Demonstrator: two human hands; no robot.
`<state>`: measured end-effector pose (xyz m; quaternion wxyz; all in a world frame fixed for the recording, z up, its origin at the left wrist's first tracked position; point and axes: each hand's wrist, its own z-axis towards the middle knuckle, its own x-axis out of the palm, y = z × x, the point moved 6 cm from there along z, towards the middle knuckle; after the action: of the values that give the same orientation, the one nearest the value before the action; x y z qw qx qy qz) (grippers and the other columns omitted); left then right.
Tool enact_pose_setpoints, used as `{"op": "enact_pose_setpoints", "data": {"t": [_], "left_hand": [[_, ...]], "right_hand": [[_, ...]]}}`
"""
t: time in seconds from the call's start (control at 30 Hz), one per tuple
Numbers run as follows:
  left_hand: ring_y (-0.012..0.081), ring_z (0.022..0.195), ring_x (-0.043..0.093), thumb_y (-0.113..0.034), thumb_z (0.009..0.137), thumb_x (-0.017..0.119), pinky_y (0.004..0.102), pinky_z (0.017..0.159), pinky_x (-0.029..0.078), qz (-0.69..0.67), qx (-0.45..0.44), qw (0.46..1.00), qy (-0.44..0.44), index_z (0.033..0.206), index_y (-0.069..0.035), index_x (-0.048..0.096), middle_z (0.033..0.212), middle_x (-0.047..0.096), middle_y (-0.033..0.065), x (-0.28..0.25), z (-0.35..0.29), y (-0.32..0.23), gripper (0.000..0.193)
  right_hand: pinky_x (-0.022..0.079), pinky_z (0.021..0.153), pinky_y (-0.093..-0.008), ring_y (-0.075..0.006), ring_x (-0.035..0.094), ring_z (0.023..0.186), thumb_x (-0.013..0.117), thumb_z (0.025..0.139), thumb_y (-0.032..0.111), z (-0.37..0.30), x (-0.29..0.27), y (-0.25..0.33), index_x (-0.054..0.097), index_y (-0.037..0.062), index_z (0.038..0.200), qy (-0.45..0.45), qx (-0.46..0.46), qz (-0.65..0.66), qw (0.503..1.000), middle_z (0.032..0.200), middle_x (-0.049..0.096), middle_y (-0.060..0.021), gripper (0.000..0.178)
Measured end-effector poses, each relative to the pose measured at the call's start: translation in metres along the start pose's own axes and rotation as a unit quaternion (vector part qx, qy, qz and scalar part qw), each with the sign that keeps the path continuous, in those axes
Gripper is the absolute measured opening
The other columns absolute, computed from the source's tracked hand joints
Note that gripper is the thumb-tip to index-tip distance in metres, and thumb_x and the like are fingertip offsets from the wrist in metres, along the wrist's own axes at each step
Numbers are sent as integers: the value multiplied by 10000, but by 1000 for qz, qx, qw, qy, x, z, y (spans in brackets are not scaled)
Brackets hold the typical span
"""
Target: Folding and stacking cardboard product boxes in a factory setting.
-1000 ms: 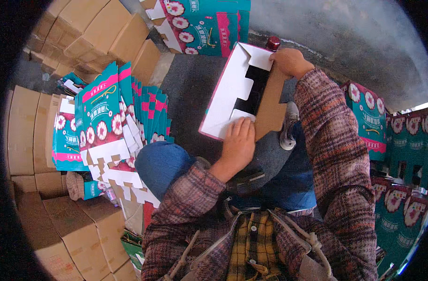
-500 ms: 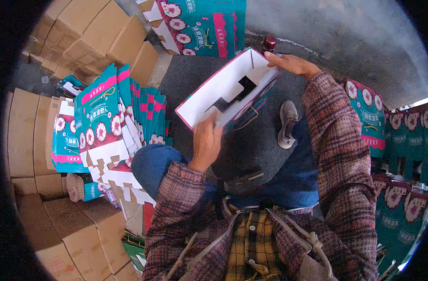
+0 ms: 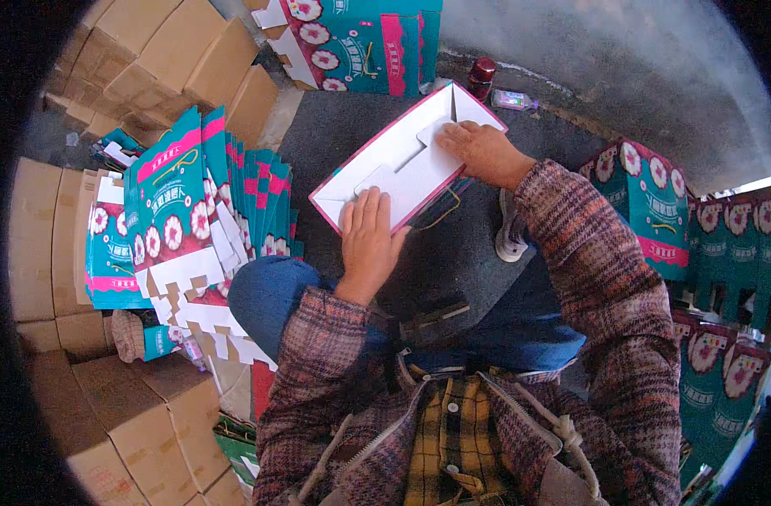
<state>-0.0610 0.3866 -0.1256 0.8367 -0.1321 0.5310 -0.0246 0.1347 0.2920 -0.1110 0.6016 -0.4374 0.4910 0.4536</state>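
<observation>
A carton gift box [image 3: 402, 173] with a white inside and a magenta rim stands between my knees, its open end facing up. White end flaps are folded inward, with a notched gap between them. My left hand [image 3: 369, 240] lies with flat, spread fingers on the flap at the box's near left corner. On the flap toward the far right end, my right hand [image 3: 485, 152] presses with its fingers stretched out; its thumb is partly hidden. A yellow cord handle [image 3: 443, 212] hangs on the box's near side.
Flat teal-and-pink cartons [image 3: 176, 198] are stacked at left, beside brown cardboard boxes [image 3: 44, 236]. Another printed carton [image 3: 352, 46] stands at the far side. A dark red bottle [image 3: 482, 74] and a small clear bottle [image 3: 514, 100] are near the wall. Made-up gift boxes [image 3: 655, 207] line the right.
The flaps have folded inward, covering most of the opening. My right hand has moved from the box's far corner onto a flap, and my left hand has flattened onto the other.
</observation>
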Motion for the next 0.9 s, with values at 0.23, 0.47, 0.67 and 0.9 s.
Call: {"op": "enact_pose_setpoints", "data": {"t": [0.23, 0.47, 0.67, 0.9], "left_hand": [[364, 1211, 440, -287, 845, 622, 447, 1036, 315, -30, 6, 998, 63, 1225, 41, 475, 1287, 480, 216, 6, 1, 5, 524], [354, 1188, 449, -264, 816, 658, 437, 1027, 327, -52, -6, 997, 63, 1233, 25, 470, 1257, 493, 205, 5, -4, 14, 542], [372, 1213, 416, -224, 786, 681, 448, 1024, 323, -107, -72, 975, -179, 1275, 30, 434, 1293, 437, 243, -39, -6, 39, 604], [290, 1212, 451, -647, 902, 332, 463, 991, 342, -595, -478, 644, -49, 1315, -34, 453, 1303, 484, 167, 38, -45, 123, 750]], "right_hand": [[478, 891, -395, -316, 524, 1122, 739, 679, 179, 2, 15, -3, 501, 58, 1243, 126, -14, 7, 992, 1227, 548, -143, 624], [497, 855, -424, -313, 560, 1066, 724, 716, 292, 5, 5, 5, 545, 69, 1180, 114, -19, 31, 993, 1141, 584, -113, 544], [378, 1008, -405, -373, 481, 1191, 636, 789, 528, -3, -25, -44, 501, 14, 1275, 111, 123, 245, 955, 1309, 499, -193, 719], [390, 972, -359, -281, 532, 1124, 400, 880, 659, -25, 33, -119, 548, 3, 1218, -9, 312, 562, 766, 1230, 565, -174, 753]]}}
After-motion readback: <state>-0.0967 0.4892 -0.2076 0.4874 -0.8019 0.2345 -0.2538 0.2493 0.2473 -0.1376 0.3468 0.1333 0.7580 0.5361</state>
